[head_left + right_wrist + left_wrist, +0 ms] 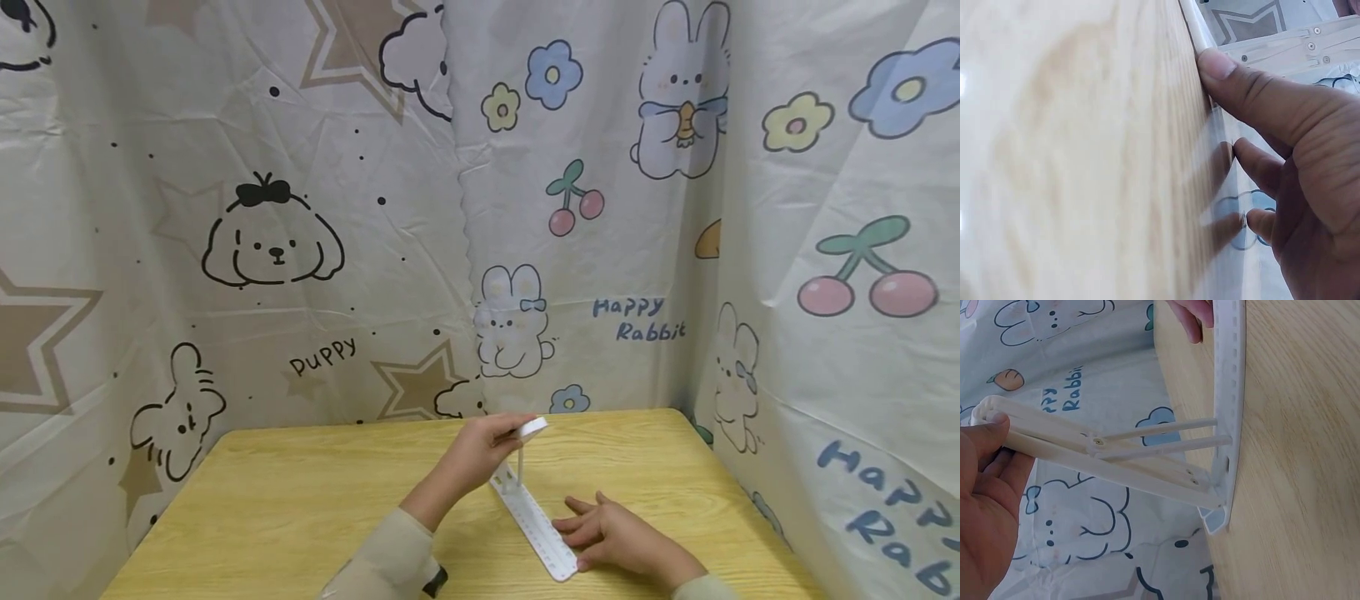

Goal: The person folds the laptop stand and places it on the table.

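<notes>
A white folding stand (536, 529), its long notched base bar lying flat on the table, is partly unfolded. Its upper arm (1129, 478) slants up from one end of the base, with two thin struts (1166, 450) linking the two. My left hand (476, 450) pinches the raised end of that arm between thumb and fingers. Beside the near end of the base is my right hand (622, 537), fingers spread. In the right wrist view, the right thumb (1219, 65) touches the bar's edge while the fingertips rest on the tabletop.
The stand is on a yellow wood-grain table (300, 508). Curtains (420, 275) printed with cartoon animals, flowers and stars hang behind it and along the sides. A small dark object (435, 579) shows under the left sleeve.
</notes>
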